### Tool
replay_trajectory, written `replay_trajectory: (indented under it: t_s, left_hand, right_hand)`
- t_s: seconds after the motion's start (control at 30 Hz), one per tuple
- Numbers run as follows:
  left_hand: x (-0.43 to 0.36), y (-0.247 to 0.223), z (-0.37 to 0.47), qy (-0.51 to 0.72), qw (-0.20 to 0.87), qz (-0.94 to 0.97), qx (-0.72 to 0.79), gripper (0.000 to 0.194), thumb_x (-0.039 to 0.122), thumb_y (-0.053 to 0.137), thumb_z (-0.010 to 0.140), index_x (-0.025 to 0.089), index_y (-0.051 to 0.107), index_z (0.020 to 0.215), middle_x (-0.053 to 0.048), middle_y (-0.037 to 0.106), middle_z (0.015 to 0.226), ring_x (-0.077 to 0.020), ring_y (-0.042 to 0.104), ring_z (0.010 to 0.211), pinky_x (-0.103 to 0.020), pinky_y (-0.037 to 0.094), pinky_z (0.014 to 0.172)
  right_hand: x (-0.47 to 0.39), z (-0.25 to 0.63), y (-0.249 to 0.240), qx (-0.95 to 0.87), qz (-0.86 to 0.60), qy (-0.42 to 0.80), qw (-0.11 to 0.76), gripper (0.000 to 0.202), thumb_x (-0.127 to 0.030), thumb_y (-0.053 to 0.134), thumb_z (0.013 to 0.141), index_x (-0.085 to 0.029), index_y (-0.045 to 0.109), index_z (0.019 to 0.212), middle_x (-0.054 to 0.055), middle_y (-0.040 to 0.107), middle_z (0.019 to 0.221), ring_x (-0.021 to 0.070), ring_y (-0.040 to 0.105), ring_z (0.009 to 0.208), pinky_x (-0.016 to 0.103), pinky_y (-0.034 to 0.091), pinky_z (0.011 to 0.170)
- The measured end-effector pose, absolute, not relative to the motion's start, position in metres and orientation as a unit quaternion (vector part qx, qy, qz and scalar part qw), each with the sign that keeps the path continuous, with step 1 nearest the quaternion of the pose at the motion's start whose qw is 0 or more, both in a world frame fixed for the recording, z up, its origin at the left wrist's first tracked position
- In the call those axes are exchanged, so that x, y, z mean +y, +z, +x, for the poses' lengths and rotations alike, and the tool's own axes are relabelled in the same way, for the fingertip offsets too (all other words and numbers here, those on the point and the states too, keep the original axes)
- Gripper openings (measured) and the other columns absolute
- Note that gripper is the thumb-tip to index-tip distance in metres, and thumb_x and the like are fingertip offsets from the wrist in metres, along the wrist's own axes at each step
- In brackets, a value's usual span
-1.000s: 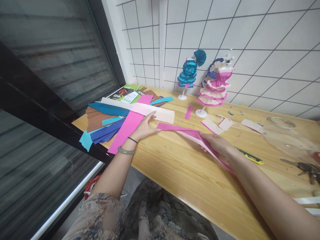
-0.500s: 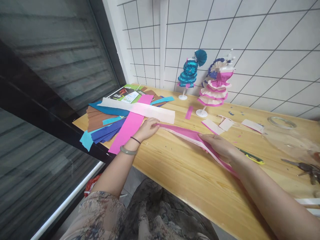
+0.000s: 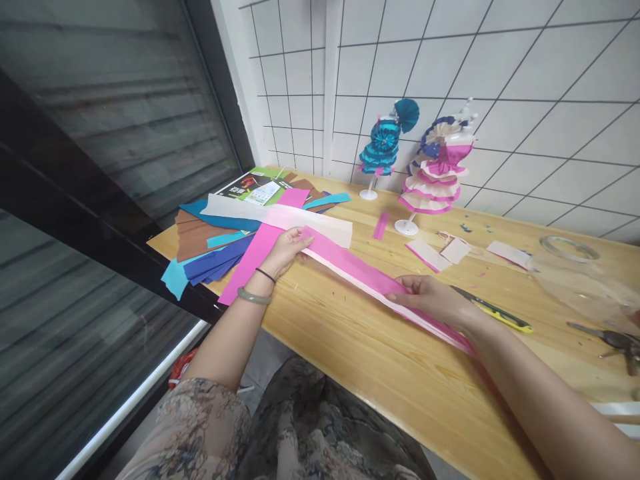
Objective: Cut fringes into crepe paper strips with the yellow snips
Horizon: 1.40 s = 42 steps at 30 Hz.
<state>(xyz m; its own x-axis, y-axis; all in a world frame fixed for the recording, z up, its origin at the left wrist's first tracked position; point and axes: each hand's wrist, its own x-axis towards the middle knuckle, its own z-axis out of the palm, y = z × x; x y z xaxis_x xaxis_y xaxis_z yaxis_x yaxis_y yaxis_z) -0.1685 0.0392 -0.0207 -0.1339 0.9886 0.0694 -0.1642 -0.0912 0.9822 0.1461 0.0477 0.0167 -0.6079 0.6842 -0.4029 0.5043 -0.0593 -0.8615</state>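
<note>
A long pink crepe paper strip (image 3: 357, 265) with a white layer along its near edge stretches between my hands above the wooden table (image 3: 320, 333). My left hand (image 3: 290, 247) pinches its far left end between thumb and fingers. Farther along, my right hand (image 3: 423, 297) grips the strip, thumb on top; the rest runs on under my right forearm. Behind my left hand, a white paper strip (image 3: 320, 227) lies across a flat pink paper strip (image 3: 245, 263). A yellow and black utility knife (image 3: 500, 317) rests just beyond my right hand.
Blue paper strips (image 3: 217, 261) and brown ones (image 3: 193, 233) fan out at the left. Two little dress stands, one teal (image 3: 383, 150), one pink and white (image 3: 433, 187), stand by the tiled wall. Paper scraps (image 3: 430, 255), a tape roll (image 3: 570, 248) and scissors (image 3: 613, 339) lie to the right.
The strip has turned so its pink face shows broader and flatter. My left hand has shifted slightly left and up; my right hand has moved a little, its thumb now over the strip.
</note>
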Motion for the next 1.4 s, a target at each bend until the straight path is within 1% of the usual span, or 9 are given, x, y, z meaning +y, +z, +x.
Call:
replay_trajectory:
  t_s: [0.13, 0.27, 0.5, 0.63, 0.77, 0.93, 1.17, 1.27, 1.4]
  left_hand:
    - [0.041, -0.02, -0.173, 0.609, 0.502, 0.398, 0.467, 0.044, 0.033, 0.073, 0.062, 0.018, 0.057, 0.1, 0.001, 0.056, 0.071, -0.0069, 0.051, 0.053, -0.019, 0.046, 0.046]
    - [0.042, -0.021, -0.176, 0.629, 0.492, 0.374, 0.472, 0.049, 0.032, 0.074, 0.061, 0.019, 0.056, 0.104, 0.001, 0.055, 0.072, -0.0062, 0.051, 0.055, -0.018, 0.046, 0.047]
    - [0.042, -0.021, -0.177, 0.639, 0.481, 0.37, 0.472, 0.048, 0.03, 0.075, 0.061, 0.02, 0.057, 0.104, 0.002, 0.052, 0.069, -0.006, 0.051, 0.057, -0.017, 0.043, 0.05]
    - [0.042, -0.021, -0.177, 0.636, 0.466, 0.38, 0.484, 0.048, 0.031, 0.075, 0.06, 0.02, 0.057, 0.103, 0.002, 0.055, 0.069, -0.0064, 0.051, 0.058, -0.018, 0.044, 0.055]
    - [0.043, -0.022, -0.178, 0.636, 0.463, 0.383, 0.484, 0.049, 0.033, 0.074, 0.06, 0.02, 0.057, 0.104, 0.003, 0.055, 0.068, -0.0073, 0.052, 0.059, -0.02, 0.044, 0.058]
    - [0.044, -0.02, -0.178, 0.642, 0.451, 0.384, 0.487, 0.049, 0.032, 0.074, 0.06, 0.019, 0.057, 0.104, 0.002, 0.056, 0.07, -0.0079, 0.052, 0.062, -0.021, 0.044, 0.06]
    - [0.046, -0.023, -0.178, 0.661, 0.455, 0.381, 0.46, 0.049, 0.027, 0.076, 0.059, 0.017, 0.057, 0.104, 0.0, 0.06, 0.076, -0.0081, 0.055, 0.069, -0.022, 0.045, 0.07]
    - [0.046, -0.023, -0.178, 0.662, 0.45, 0.385, 0.459, 0.05, 0.028, 0.076, 0.059, 0.017, 0.058, 0.103, 0.0, 0.061, 0.075, -0.0083, 0.056, 0.07, -0.023, 0.044, 0.072]
    - [0.047, -0.023, -0.179, 0.666, 0.437, 0.393, 0.46, 0.051, 0.03, 0.076, 0.058, 0.018, 0.058, 0.103, 0.002, 0.06, 0.072, -0.0073, 0.056, 0.067, -0.022, 0.043, 0.071]
  right_hand:
    - [0.049, 0.147, 0.017, -0.688, -0.41, 0.596, 0.059, 0.038, -0.051, 0.07, 0.058, -0.019, 0.062, 0.078, 0.0, 0.062, 0.07, 0.0151, 0.056, 0.063, 0.027, 0.045, 0.06]
    - [0.052, 0.147, 0.017, -0.712, -0.39, 0.582, 0.049, 0.038, -0.051, 0.07, 0.059, -0.018, 0.061, 0.076, 0.001, 0.063, 0.07, 0.0153, 0.057, 0.065, 0.027, 0.045, 0.064]
    - [0.055, 0.149, 0.019, -0.719, -0.374, 0.584, 0.047, 0.035, -0.046, 0.069, 0.062, -0.016, 0.063, 0.078, 0.002, 0.064, 0.07, 0.0141, 0.058, 0.066, 0.027, 0.045, 0.067]
    - [0.054, 0.153, 0.025, -0.705, -0.357, 0.61, 0.052, 0.039, -0.046, 0.069, 0.063, -0.014, 0.066, 0.085, 0.004, 0.067, 0.073, 0.0146, 0.06, 0.068, 0.028, 0.045, 0.07]
    - [0.052, 0.157, 0.03, -0.689, -0.344, 0.635, 0.057, 0.039, -0.048, 0.069, 0.062, -0.013, 0.066, 0.08, 0.005, 0.068, 0.074, 0.0152, 0.061, 0.07, 0.028, 0.045, 0.072]
    - [0.053, 0.161, 0.028, -0.634, -0.367, 0.679, 0.059, 0.04, -0.052, 0.066, 0.064, -0.014, 0.067, 0.079, 0.006, 0.07, 0.077, 0.0152, 0.063, 0.067, 0.029, 0.047, 0.069]
    - [0.053, 0.161, 0.024, -0.688, -0.356, 0.626, 0.088, 0.027, -0.041, 0.071, 0.061, -0.017, 0.066, 0.071, 0.0, 0.069, 0.069, 0.0136, 0.061, 0.066, 0.026, 0.045, 0.069]
    - [0.052, 0.161, 0.025, -0.706, -0.346, 0.612, 0.083, 0.026, -0.041, 0.071, 0.06, -0.017, 0.066, 0.07, 0.0, 0.069, 0.068, 0.0141, 0.061, 0.068, 0.026, 0.044, 0.071]
    - [0.051, 0.161, 0.029, -0.688, -0.348, 0.633, 0.073, 0.032, -0.046, 0.067, 0.063, -0.017, 0.067, 0.077, 0.003, 0.071, 0.074, 0.0159, 0.063, 0.072, 0.028, 0.045, 0.073]
